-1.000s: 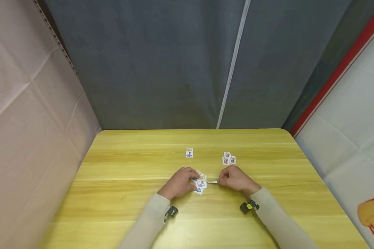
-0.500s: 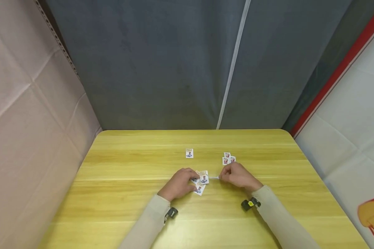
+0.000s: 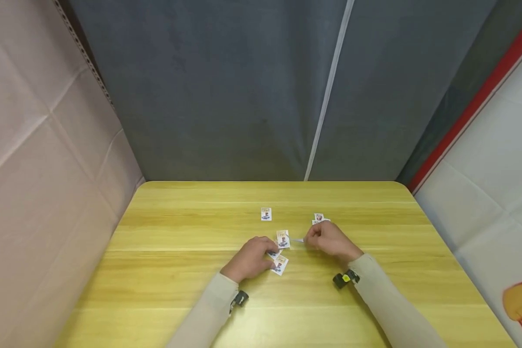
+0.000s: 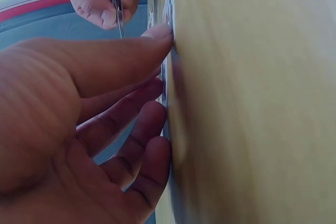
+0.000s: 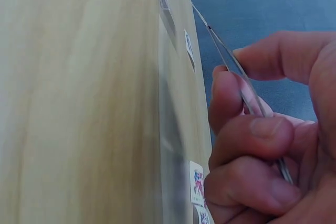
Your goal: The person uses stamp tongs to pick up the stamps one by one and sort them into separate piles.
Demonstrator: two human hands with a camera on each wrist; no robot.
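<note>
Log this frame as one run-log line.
left hand: presses stamps on table | right hand: grips tweezers | single stamp: apart, farther back

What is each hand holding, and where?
The right hand pinches thin metal tweezers around mid-length. The left hand holds nothing; its fingertips press stamps to the table.
</note>
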